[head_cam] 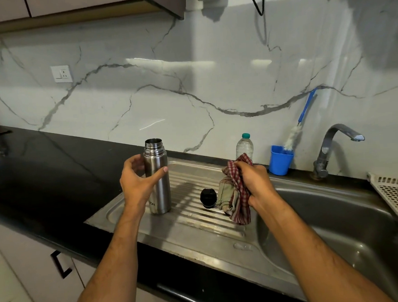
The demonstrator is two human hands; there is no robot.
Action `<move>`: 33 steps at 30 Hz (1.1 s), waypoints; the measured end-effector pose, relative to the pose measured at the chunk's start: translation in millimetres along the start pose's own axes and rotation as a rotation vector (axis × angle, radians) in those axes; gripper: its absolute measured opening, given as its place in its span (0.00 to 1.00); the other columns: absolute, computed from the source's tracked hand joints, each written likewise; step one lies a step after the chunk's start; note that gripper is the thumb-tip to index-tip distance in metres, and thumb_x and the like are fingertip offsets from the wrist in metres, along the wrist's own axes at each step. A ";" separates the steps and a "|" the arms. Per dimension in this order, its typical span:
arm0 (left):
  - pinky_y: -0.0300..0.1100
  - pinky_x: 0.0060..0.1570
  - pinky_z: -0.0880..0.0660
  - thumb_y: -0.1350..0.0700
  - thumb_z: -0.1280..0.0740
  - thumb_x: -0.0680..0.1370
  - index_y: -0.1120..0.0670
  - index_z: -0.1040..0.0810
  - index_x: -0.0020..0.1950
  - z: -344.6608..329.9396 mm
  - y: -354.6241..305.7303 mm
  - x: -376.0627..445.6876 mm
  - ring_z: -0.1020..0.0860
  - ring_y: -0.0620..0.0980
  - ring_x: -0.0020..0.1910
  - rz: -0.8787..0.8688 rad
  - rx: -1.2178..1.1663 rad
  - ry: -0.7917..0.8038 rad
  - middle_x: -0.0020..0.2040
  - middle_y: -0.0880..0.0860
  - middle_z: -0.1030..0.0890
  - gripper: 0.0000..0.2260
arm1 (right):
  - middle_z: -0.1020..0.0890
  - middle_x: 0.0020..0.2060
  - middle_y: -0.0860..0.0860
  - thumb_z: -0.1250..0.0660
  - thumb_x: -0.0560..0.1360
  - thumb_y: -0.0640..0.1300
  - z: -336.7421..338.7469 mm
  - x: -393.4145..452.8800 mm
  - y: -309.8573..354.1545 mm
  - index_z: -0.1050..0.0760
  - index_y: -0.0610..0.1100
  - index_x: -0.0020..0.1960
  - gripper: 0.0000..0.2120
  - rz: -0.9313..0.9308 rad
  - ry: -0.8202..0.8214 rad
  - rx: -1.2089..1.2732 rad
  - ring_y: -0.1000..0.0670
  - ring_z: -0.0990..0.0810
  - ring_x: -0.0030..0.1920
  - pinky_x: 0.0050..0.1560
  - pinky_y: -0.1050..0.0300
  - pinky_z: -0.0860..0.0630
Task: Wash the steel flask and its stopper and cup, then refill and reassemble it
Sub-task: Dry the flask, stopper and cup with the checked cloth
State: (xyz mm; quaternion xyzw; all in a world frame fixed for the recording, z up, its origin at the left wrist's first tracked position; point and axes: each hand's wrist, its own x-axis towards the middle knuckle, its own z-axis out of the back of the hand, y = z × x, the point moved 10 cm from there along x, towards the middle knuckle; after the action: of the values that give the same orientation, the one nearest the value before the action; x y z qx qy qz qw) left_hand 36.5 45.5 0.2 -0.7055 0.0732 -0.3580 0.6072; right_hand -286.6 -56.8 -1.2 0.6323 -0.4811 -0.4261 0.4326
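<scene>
The steel flask point(157, 177) stands upright and uncapped on the ribbed drainboard point(193, 224), mouth up. The left hand point(137, 178) wraps its grip around the flask's upper body, likely steadying it. Just beside it lies the black stopper point(208, 198). The right hand point(254, 180) is clenched on a checked cloth point(234, 195), apparently for drying. I cannot see the cup. A water bottle point(244, 146) waits behind.

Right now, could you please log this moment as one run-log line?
left hand: holds open flask upright on drainboard | right hand: grips checked cloth | stopper: on drainboard
</scene>
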 end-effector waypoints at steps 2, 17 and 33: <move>0.45 0.61 0.21 0.51 0.15 0.63 0.53 0.26 0.69 7.2 -6.4 -8.2 0.21 0.45 0.58 -0.010 -0.004 -0.032 0.61 0.49 0.20 0.37 | 0.15 0.52 0.38 0.31 0.79 0.41 2.3 -4.8 3.1 0.22 0.38 0.57 0.10 0.003 0.007 0.017 0.44 0.14 0.46 0.49 0.48 0.15; 0.43 0.57 0.22 0.53 0.16 0.65 0.49 0.23 0.63 -59.0 -36.9 -68.9 0.21 0.46 0.58 -0.063 -0.026 0.147 0.57 0.46 0.19 0.29 | 0.13 0.46 0.43 0.29 0.78 0.47 51.8 -19.9 24.0 0.22 0.39 0.60 0.16 0.018 -0.026 0.053 0.45 0.12 0.45 0.51 0.45 0.15; 0.45 0.68 0.27 0.57 0.16 0.65 0.56 0.24 0.67 -163.7 50.0 -75.2 0.23 0.52 0.64 0.114 0.337 0.428 0.64 0.54 0.20 0.34 | 0.13 0.48 0.44 0.31 0.80 0.47 111.8 7.4 34.6 0.21 0.41 0.59 0.13 0.073 -0.129 0.045 0.45 0.13 0.47 0.56 0.45 0.17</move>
State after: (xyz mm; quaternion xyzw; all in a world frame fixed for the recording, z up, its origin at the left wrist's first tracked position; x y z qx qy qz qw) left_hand -99.3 -58.3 -75.6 -0.4976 0.1789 -0.4713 0.7058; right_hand -400.4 -85.0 1.6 0.5950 -0.5402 -0.4391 0.4016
